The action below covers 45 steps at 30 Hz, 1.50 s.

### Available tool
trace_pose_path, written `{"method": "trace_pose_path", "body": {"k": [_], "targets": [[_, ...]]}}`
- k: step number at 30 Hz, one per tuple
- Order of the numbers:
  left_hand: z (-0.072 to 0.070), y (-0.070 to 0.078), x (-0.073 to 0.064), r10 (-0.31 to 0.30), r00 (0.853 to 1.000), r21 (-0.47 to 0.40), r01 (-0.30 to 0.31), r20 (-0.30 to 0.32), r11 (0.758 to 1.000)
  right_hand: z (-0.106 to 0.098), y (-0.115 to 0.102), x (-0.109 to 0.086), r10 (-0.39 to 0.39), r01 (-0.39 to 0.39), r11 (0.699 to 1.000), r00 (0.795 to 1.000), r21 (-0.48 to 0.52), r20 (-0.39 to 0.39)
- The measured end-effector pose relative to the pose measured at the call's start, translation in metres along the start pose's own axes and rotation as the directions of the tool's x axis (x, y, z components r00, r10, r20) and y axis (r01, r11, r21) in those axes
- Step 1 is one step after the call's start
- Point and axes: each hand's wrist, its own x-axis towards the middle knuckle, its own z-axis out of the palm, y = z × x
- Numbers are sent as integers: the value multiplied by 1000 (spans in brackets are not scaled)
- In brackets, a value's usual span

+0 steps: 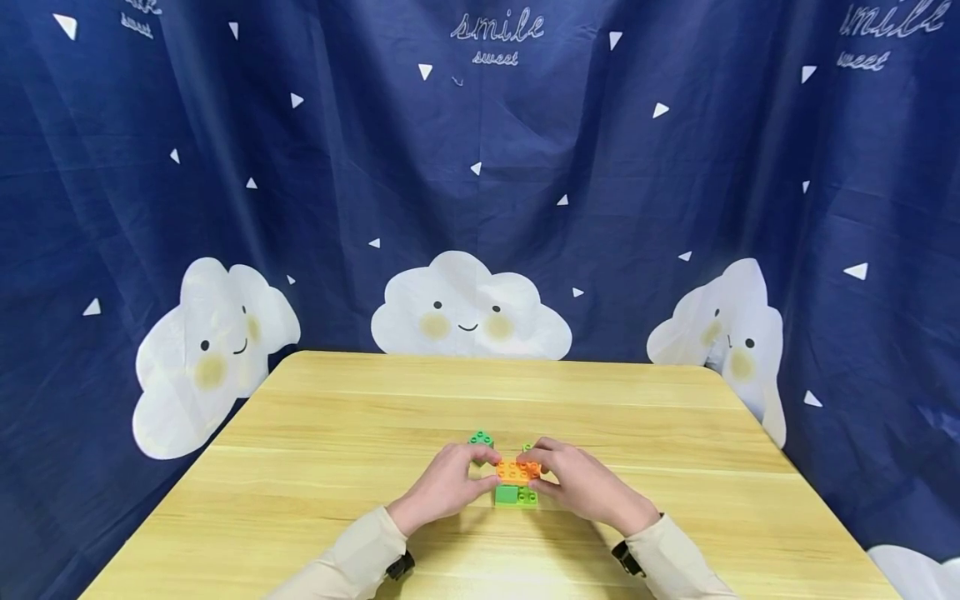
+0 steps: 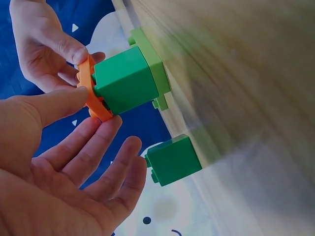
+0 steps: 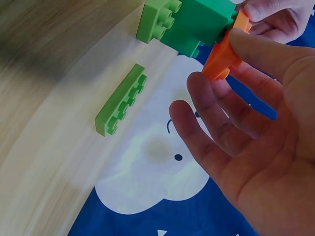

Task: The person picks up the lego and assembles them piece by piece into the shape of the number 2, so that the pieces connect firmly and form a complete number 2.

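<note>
1. Nearest, well short of the orange eight-stud brick [image 1: 512, 473], came two beige sleeves [image 1: 352, 542].
2. Just on the near side of the orange brick and beneath it stood a dark green block [image 2: 125, 81], set on a lime-green studded plate [image 1: 527, 498] on the counter [image 1: 322, 467].
3. To the orange brick's left, the left hand [image 1: 442, 482] pinched its end between thumb and fingertips, the other fingers loosely spread. To its right, the right hand [image 1: 588, 483] pinched the opposite end, the remaining fingers relaxed. Both touched it; neither was nearer.
4. The orange brick itself lay directly between the hands, its long axis running from one to the other, above the dark green block. Green studs showed under it in the left wrist view, so it seemed not fully pressed down.
5. Beyond the orange brick, on the counter, were a loose green brick [image 1: 481, 437] to the far left and a loose lime brick [image 3: 118, 105] to the far right, partly hidden in the head view.
6. Farthest behind the orange brick hung a navy curtain [image 1: 480, 208].
</note>
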Motion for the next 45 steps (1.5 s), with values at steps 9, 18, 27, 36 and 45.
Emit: {"method": "trace_pose_path", "body": {"k": [9,18,27,36,45], "targets": [[-1,2,0,-6,1000,4,6,5,1000,3,1,1,29,-29,999,1000,23,8],[0,2,1,4,1000,-6,-4,13,1000,8,4,3,48,-48,998,999,44,0],[1,0,2,-18,1000,-34,18,22,999,10,4,3,44,-44,998,999,38,-2],[2,1,0,-22,1000,-39,22,20,999,11,4,3,44,-45,999,999,30,4],[1,1,-1,-20,1000,-37,21,20,999,12,3,3,42,-42,999,999,25,1]]}}
